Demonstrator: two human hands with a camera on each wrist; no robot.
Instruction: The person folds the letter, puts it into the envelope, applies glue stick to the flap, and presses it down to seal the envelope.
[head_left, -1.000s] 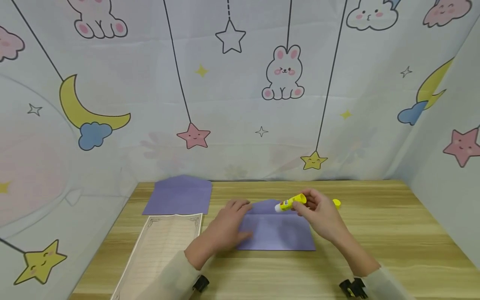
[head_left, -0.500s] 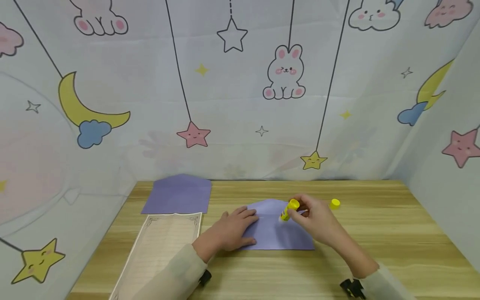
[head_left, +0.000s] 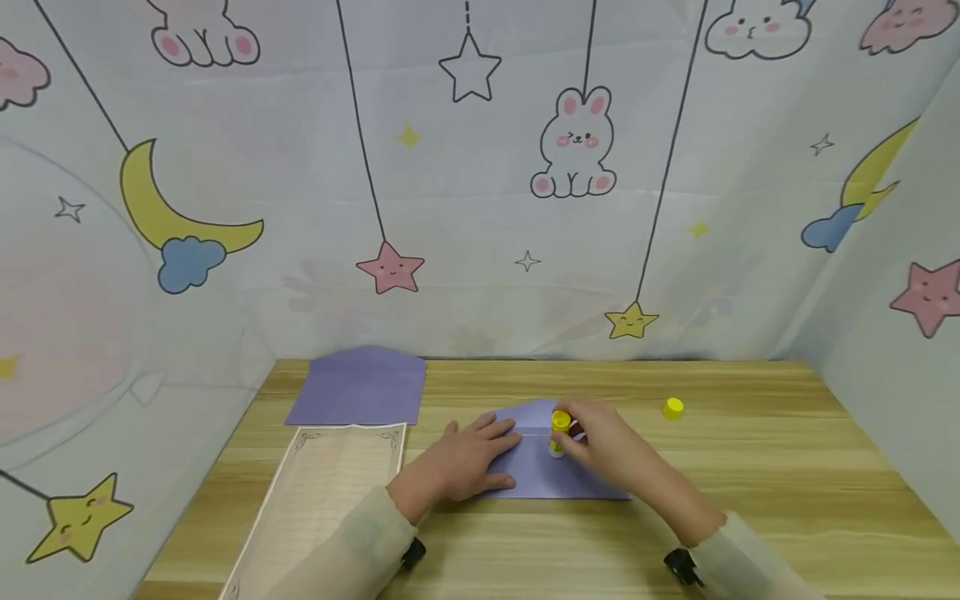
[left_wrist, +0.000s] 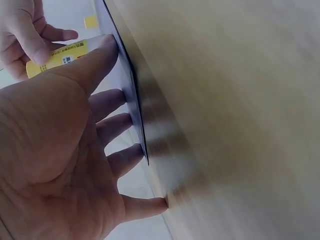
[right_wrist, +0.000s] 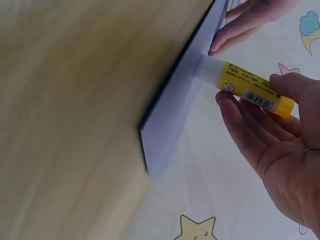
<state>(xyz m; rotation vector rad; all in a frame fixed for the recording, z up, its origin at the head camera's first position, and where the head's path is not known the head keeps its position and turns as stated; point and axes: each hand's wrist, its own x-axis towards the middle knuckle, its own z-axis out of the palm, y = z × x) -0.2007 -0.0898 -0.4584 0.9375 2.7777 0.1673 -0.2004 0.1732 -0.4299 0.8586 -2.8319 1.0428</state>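
A purple envelope with its pointed flap at the far side lies on the wooden table in the head view. My left hand rests on its left part, fingers spread; in the left wrist view the fingertips press its surface. Between thumb and fingers my right hand pinches a yellow glue stick, held upright with its white end down. The right wrist view shows that white end of the glue stick touching the envelope.
The glue stick's yellow cap stands on the table to the right. A second purple envelope lies at the back left, with a lined, bordered sheet of letter paper in front of it. A printed cloth hangs behind the table.
My right hand has lowered the glue stick from above the envelope onto it, turned it upright and moved it left. My left hand has settled flat on the envelope's left part.
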